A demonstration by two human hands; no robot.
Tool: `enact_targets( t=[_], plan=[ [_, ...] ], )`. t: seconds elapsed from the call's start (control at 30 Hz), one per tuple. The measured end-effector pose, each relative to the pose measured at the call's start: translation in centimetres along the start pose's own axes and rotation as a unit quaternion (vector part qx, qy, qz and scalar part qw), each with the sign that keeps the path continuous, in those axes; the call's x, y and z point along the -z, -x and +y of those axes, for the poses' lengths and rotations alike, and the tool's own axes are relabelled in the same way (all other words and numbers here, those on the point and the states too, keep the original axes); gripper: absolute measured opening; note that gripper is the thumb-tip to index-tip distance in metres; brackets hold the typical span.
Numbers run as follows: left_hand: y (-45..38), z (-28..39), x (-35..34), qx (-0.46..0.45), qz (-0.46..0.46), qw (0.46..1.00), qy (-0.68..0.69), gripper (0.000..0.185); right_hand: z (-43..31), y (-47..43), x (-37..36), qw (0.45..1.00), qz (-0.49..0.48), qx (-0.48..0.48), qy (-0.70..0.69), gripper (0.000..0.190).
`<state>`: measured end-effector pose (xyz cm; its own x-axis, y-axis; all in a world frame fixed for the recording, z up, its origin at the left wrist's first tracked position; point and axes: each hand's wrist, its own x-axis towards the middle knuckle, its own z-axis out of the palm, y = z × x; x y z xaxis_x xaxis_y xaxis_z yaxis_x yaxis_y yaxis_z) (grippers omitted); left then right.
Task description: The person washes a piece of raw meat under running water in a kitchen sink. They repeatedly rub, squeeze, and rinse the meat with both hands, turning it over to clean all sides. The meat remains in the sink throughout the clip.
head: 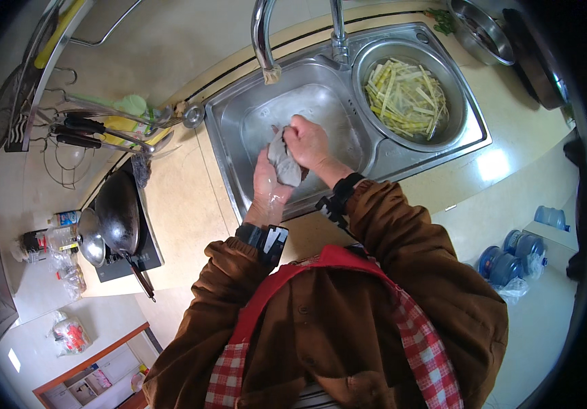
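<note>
A wet, pale grey cloth point(284, 159) is held between my hands over the large basin of a stainless steel sink point(260, 107). My left hand point(267, 179) supports it from below and the left side, its skin wet and shiny. From above, my right hand point(307, 142) grips the cloth with curled fingers. A brownish edge of something point(304, 173) shows beside the cloth; the hands and cloth hide most of it, so its kind is unclear. Above the basin hangs a chrome faucet point(262, 41) with a cloth-like wrap point(272, 75) at its spout.
The round basin to the right point(361, 97) holds pale green strips of vegetable point(406, 97) in water. Metal bowls point(482, 30) stand at the back right. On the left, a black wok point(118, 209) sits on an induction cooktop point(145, 255), below hanging utensils point(104, 135).
</note>
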<state>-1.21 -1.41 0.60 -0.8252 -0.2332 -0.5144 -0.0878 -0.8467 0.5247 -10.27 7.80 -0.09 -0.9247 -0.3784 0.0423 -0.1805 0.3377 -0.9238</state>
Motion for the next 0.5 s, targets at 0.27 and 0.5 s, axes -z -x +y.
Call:
enact_targets(
  t=[0.27, 0.5],
  plan=[
    [1.6, 3.7, -0.9, -0.07, -0.07, 0.993, -0.063, 0.034, 0.8, 3.3, 2.3, 0.666, -0.312, -0.378, -0.562, 0.07],
    [3.2, 3.9, 1.2, -0.062, 0.002, 0.96, -0.274, 0.031, 1.0, 1.8, 2.8, 0.743, -0.144, -0.239, -0.608, 0.05]
  ],
)
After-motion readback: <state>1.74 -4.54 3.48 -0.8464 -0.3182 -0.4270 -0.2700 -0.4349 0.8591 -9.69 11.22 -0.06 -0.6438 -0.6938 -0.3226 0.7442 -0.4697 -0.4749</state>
